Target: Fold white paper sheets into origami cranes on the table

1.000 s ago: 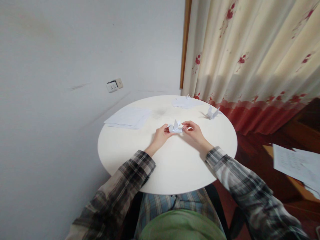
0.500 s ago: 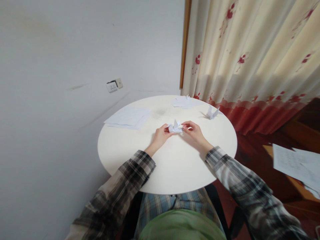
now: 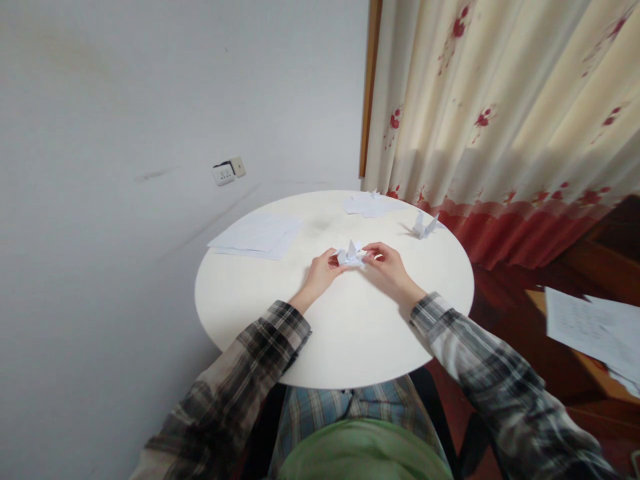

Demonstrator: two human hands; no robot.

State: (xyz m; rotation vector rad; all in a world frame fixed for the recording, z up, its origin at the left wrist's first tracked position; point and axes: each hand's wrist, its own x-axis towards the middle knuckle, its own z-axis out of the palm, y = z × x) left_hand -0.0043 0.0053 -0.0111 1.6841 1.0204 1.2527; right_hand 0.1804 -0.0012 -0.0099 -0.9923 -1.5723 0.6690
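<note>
A white folded paper crane (image 3: 352,253) is held between my two hands, low over the middle of the round white table (image 3: 345,333). My left hand (image 3: 323,272) pinches its left end between thumb and fingers. On the other side, my right hand (image 3: 389,263) grips the right end with thumb and fingertips. One pointed flap stands up at the centre of the crane. Parts of both its ends are hidden behind my fingers.
Another paper crane (image 3: 424,225) stands at the table's right. White sheets (image 3: 257,235) lie at the left, and more paper (image 3: 367,204) with a small folded piece lies at the back. A wall (image 3: 125,200) borders the left, a curtain (image 3: 500,120) the right.
My right fingertips have shifted very slightly at the crane's right end. Otherwise the hands and the crane look the same.
</note>
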